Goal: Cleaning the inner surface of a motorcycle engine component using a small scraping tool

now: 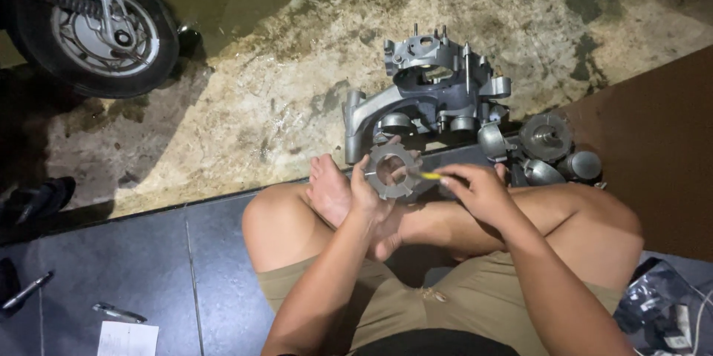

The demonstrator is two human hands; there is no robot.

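on the dark tiled floor (148,252), left grip (365,194) grasps a notched metal ring (392,170), right grip (479,189) pinches a yellow-handled tool (429,175).

Khaki shorts (453,304) with a zip fly at 6 o'clock; arms, legs and feet bare, hands (483,192) ungloved, no sleeves.

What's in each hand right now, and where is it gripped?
The left hand holds a notched metal ring by its left rim. The right hand pinches a thin yellow-handled tool near its rear end, tip toward the ring.
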